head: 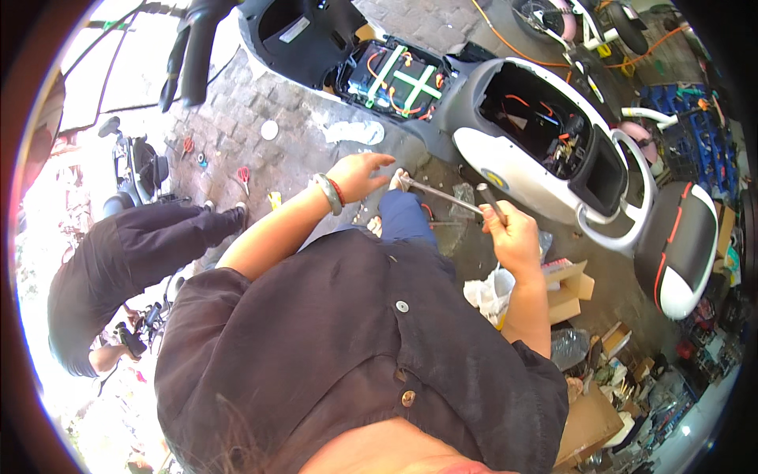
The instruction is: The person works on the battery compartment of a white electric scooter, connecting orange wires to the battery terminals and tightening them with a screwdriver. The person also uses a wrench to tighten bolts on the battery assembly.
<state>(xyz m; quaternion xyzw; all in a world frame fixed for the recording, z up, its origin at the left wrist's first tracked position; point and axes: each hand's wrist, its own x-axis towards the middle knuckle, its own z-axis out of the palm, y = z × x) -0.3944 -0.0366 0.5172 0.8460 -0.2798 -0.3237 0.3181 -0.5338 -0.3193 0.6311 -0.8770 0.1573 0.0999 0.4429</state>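
Observation:
My right hand (512, 237) grips the dark crosswise handle of a long metal tool, which looks like a T-handle socket wrench (444, 195). Its shaft points left, across the view of my foot. Empty, with fingers apart, my left hand (358, 176) hovers near the shaft's far end without clearly touching it. Ahead stands a white and black electric scooter (503, 155). Its under-seat compartment (533, 115) gapes, showing wires and connectors. In its open floor bay sits a black battery pack (388, 77) with pale green straps and orange leads.
Red-handled scissors (243, 175), a white disc (269, 130) and a clear plastic bag (355, 133) lie on the paving. At right are a detached scooter seat (672, 249) and an open cardboard box (565, 290). Another person (118, 266) bends over at left. A handlebar grip (198, 56) juts in above.

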